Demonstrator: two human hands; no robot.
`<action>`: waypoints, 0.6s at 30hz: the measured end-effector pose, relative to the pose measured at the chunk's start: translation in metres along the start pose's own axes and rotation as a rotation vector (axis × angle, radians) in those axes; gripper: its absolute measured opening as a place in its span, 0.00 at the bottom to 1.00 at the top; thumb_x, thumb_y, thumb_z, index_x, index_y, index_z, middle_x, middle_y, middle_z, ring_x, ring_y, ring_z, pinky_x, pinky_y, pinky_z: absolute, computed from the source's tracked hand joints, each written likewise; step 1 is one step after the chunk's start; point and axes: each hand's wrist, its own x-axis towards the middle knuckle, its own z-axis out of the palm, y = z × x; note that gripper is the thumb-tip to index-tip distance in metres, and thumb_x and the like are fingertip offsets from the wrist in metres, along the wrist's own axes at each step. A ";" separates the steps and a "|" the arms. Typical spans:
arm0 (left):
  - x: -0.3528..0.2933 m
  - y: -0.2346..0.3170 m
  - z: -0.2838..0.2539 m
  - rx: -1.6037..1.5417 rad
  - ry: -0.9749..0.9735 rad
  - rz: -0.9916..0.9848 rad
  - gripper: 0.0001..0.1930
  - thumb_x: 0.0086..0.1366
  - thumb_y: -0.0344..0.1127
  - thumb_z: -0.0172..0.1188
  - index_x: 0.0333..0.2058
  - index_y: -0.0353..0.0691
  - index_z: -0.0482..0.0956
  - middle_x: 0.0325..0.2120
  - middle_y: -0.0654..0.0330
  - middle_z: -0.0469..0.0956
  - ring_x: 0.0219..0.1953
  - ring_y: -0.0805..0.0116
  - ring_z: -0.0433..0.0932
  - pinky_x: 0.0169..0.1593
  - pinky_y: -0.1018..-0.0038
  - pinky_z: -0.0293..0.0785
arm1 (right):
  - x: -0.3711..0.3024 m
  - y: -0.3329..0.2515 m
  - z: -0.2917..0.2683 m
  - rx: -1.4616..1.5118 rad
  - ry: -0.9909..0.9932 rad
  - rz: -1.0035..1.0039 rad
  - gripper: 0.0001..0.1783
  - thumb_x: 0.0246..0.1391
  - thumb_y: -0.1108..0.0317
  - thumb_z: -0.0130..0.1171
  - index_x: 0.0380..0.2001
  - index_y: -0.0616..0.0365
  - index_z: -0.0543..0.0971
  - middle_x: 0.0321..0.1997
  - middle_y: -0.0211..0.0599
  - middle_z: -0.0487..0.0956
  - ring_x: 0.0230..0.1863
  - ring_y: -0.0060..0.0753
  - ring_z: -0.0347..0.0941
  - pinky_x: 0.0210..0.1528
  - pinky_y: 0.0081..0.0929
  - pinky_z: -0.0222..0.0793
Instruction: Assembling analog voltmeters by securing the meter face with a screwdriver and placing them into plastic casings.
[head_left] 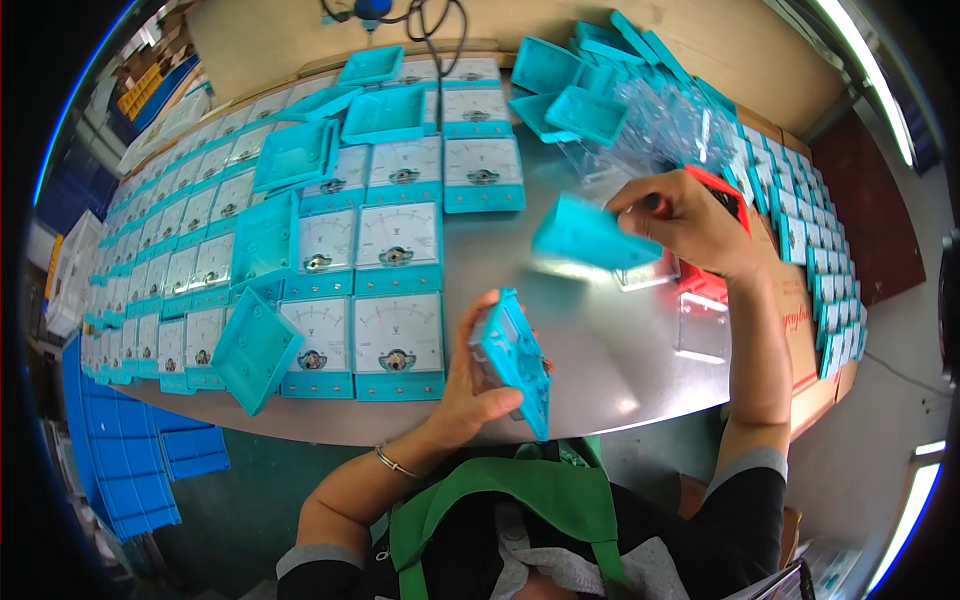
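Note:
My left hand (468,392) grips a teal panel meter (522,365) with a clear front, held up on edge near the table's front. Over the table's right half, my right hand (698,222) pinches a teal plastic case (588,236), which is smeared by motion. A dark, rounded handle end (657,205) also shows in that hand; its kind I cannot tell. Beneath the right forearm lies a clear plastic cover (702,328) on the metal tabletop, beside a red bin (705,283).
Rows of white-faced meters (397,235) fill the table's left side, with several loose teal cases (256,350) on top. At the back right, clear covers (670,125) and more teal cases (548,66) are heaped. Meters (793,240) stand on cardboard (790,325) at right. A black cable (435,40) hangs behind.

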 end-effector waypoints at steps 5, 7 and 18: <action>0.001 -0.010 0.006 0.017 -0.026 0.061 0.52 0.42 0.45 0.73 0.62 0.53 0.48 0.55 0.56 0.62 0.55 0.54 0.68 0.54 0.59 0.71 | 0.016 0.033 0.018 -0.031 -0.456 0.072 0.15 0.46 0.63 0.62 0.34 0.61 0.81 0.30 0.37 0.80 0.31 0.31 0.75 0.35 0.27 0.70; 0.001 -0.013 0.008 0.053 0.002 0.043 0.51 0.42 0.45 0.72 0.62 0.53 0.48 0.54 0.55 0.63 0.54 0.53 0.68 0.54 0.58 0.71 | 0.018 0.045 0.047 -0.202 -0.266 0.023 0.15 0.46 0.61 0.62 0.35 0.60 0.81 0.30 0.39 0.80 0.32 0.35 0.76 0.33 0.28 0.71; -0.017 0.017 0.004 0.065 0.015 0.019 0.51 0.45 0.43 0.69 0.64 0.50 0.46 0.55 0.55 0.62 0.55 0.56 0.67 0.54 0.58 0.70 | -0.093 0.006 0.119 -0.713 0.224 0.158 0.40 0.35 0.51 0.70 0.56 0.44 0.71 0.62 0.60 0.60 0.60 0.60 0.61 0.48 0.43 0.71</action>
